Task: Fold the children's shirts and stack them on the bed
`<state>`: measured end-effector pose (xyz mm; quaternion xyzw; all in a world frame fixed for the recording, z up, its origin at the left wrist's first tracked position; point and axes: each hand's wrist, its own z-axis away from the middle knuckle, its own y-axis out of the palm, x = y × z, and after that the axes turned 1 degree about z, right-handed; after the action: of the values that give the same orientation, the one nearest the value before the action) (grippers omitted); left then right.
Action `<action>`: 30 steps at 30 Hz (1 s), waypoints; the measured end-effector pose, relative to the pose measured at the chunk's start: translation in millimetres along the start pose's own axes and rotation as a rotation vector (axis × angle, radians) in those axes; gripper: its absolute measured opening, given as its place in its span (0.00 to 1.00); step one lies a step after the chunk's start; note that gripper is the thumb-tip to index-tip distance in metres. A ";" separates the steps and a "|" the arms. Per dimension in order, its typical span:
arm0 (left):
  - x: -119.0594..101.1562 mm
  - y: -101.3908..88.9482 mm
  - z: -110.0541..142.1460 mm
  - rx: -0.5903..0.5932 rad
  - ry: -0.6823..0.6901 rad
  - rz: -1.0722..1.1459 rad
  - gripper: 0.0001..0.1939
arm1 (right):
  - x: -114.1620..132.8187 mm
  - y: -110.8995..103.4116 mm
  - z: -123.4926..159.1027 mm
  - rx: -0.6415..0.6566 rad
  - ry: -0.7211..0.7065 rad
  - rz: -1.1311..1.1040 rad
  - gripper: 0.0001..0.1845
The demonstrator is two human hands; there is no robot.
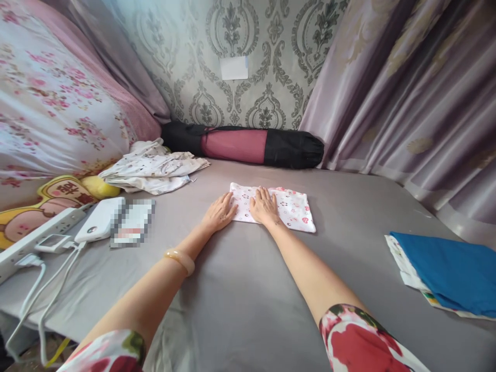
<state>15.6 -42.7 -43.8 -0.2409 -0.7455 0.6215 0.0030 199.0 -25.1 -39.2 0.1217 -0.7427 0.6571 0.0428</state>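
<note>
A white cloth [291,209] with small pink and dark prints lies folded into a flat rectangle on the grey sheet [240,279]. My left hand [221,211] rests at its left edge, fingers stretched out and touching the fabric. Flat on the cloth, left of its middle, lies my right hand [264,205] with the fingers extended. Neither hand grips anything. What the garment is, if it is one, cannot be told from the folded shape.
A crumpled white printed cloth [155,168] lies back left, before a black and pink rolled bag [236,144]. On the left are a power strip [42,235], a white power bank [101,219] with cables and a plush cushion [46,209]. Folded blue fabric [449,266] lies right.
</note>
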 end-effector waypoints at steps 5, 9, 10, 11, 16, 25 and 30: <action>3.4 3.3 -0.7 -0.082 0.008 0.084 0.29 | -2.3 -0.8 -2.0 0.024 0.012 0.031 0.32; 5.4 4.3 -0.8 -0.124 -0.030 0.099 0.28 | 3.1 -5.8 -6.6 0.089 0.044 0.043 0.32; 5.6 4.0 -0.7 -0.119 -0.039 0.101 0.28 | 6.3 -6.9 -8.4 0.098 0.057 0.043 0.32; 5.7 3.5 -0.7 -0.111 -0.043 0.104 0.28 | 10.1 -7.5 -10.3 0.102 0.060 0.041 0.31; 5.0 1.0 -0.3 -0.102 -0.064 0.109 0.26 | 28.8 -1.3 -18.0 0.073 -0.061 0.010 0.31; 8.4 9.0 -4.6 -0.157 -0.122 0.085 0.20 | 28.5 12.7 -17.6 0.032 -0.084 0.028 0.31; 13.4 14.2 -7.2 -0.183 -0.115 0.101 0.18 | 35.5 5.2 -22.2 0.052 -0.053 0.015 0.29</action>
<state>11.0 -29.6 -59.3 -0.2412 -0.7849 0.5632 -0.0930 161.3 -7.1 -33.4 0.1346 -0.7272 0.6729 0.0153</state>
